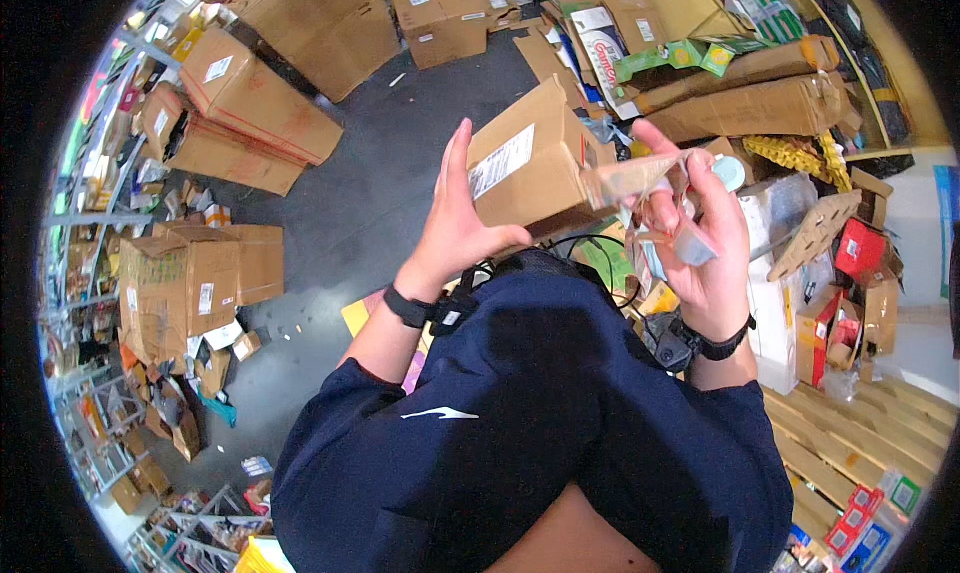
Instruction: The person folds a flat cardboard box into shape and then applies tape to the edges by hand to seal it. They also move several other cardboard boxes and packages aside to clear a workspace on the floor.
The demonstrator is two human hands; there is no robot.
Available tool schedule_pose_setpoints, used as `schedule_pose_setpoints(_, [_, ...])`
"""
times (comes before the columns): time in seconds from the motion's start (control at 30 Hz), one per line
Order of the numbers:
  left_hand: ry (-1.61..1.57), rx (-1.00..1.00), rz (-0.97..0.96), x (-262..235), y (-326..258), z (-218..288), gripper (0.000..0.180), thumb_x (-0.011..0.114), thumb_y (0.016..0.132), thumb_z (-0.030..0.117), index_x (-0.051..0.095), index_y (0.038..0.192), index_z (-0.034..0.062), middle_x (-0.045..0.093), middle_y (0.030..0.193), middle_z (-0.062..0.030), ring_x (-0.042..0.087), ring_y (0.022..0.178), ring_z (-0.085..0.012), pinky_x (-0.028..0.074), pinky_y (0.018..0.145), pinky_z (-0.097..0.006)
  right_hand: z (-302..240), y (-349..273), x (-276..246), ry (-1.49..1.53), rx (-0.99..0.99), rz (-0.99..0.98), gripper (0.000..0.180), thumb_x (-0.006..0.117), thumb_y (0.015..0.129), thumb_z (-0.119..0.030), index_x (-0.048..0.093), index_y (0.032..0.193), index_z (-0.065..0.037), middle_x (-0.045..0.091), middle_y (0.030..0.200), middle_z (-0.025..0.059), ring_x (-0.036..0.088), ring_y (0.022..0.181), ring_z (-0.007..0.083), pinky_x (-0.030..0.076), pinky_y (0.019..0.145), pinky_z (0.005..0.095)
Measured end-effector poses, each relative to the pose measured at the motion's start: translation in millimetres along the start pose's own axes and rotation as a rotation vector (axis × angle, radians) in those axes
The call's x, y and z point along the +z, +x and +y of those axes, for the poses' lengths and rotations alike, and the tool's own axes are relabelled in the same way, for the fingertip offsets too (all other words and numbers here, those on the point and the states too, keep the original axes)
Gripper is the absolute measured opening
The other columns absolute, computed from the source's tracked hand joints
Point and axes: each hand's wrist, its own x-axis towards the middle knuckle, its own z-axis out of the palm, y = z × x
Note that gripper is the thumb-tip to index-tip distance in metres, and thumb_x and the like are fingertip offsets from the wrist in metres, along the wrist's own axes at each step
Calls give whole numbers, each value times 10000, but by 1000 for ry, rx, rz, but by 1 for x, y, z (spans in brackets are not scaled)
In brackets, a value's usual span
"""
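A brown cardboard box with a white label hangs tilted in front of my chest. My left hand grips its left side, fingers stretched along the wall and thumb on the near edge. At the box's right end, a translucent strip of packing tape runs from the cardboard to my right hand. The right fingers are curled around the tape, with the index finger raised; motion blurs them somewhat. Beside these fingers shows a pale blue round piece; whether it belongs to the tape roll I cannot tell.
Large cartons stand on the dark floor at left and far. An open carton sits further left, by loaded metal shelves. Flattened cardboard piles up at the far right, above a wooden slatted pallet.
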Motion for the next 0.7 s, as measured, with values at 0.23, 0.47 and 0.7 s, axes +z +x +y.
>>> schedule_pose_setpoints(0.23, [359, 424, 48, 43, 27, 13, 1236, 855, 483, 585, 236, 1387, 14, 170, 1488, -310, 185, 1371, -508, 143, 1082, -634, 4, 16, 29, -129, -33, 63, 544, 361, 1023, -326, 380, 1347, 110, 486, 583, -8, 556, 678, 145, 465, 877, 365])
schedule_pose_setpoints(0.47, [370, 407, 199, 101, 53, 17, 1350, 899, 472, 390, 49, 1508, 230, 189, 1472, -320, 225, 1357, -499, 172, 1052, -656, -16, 17, 17, -9, -74, 2, 516, 397, 1020, -317, 399, 1327, 98, 535, 648, 70, 558, 664, 173, 508, 645, 325])
schedule_pose_setpoints(0.7, [422, 441, 262, 163, 86, 39, 1170, 824, 613, 433, 102, 1487, 143, 202, 1466, -337, 269, 1343, -499, 223, 1028, -659, -58, 21, -26, 118, -33, -62, 486, 404, 1015, -320, 437, 1315, 62, 530, 621, 54, 569, 700, 190, 447, 679, 295])
